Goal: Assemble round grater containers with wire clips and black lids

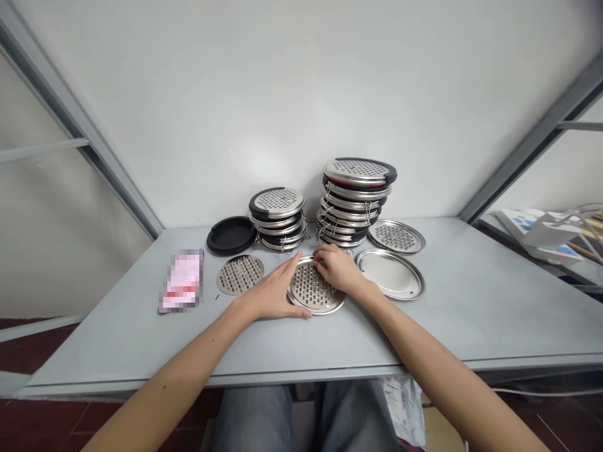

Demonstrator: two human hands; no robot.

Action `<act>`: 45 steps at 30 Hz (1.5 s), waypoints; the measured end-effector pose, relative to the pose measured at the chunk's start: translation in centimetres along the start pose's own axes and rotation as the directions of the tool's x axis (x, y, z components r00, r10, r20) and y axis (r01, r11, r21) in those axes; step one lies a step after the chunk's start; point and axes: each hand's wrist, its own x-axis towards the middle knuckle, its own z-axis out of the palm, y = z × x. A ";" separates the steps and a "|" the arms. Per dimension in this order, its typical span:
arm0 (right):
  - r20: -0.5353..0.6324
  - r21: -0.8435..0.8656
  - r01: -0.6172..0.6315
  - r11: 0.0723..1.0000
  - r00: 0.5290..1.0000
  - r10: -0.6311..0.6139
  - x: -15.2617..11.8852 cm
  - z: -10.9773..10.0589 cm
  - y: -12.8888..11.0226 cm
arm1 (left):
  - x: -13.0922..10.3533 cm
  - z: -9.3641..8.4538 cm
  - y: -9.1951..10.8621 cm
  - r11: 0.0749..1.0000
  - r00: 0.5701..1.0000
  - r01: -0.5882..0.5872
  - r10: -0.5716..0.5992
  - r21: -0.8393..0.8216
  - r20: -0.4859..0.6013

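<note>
A round metal grater disc (313, 290) lies in a shallow metal dish (330, 311) on the table before me. My left hand (276, 292) spans the dish's left side, fingers at the far rim and thumb at the near rim. Over the upper right of the disc, my right hand (340, 269) has curled fingers touching its surface; whether they pinch anything small is hidden. A loose grater disc (240, 275) lies left of my left hand. Right of my right hand is a shiny shallow dish (391, 274), partly behind my wrist.
Behind my hands stand a short stack of round graters (279, 220) and a taller one (357, 201), with wire clasps. A black ring-shaped base (230, 235) sits left, another grater plate (398, 237) right. A blurred pink item (183, 279) lies at left on the grey table (494, 295).
</note>
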 end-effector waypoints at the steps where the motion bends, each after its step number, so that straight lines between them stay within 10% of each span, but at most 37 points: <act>1: 0.001 -0.010 -0.005 1.000 1.000 0.005 0.0 0.0 0.0 | 0.0 0.0 0.0 1.000 1.000 0.003 -0.003 0.003 0.003; 30: 0.038 -0.241 0.041 0.970 0.999 -0.033 0.3 -0.5 -1.1 | 0.2 0.6 0.4 1.000 0.999 0.006 -0.004 0.029 -0.036; 45: 0.005 -0.007 -0.156 0.988 0.988 0.156 0.0 -1.7 0.1 | 0.2 0.5 0.0 0.997 0.997 0.005 0.002 0.078 -0.079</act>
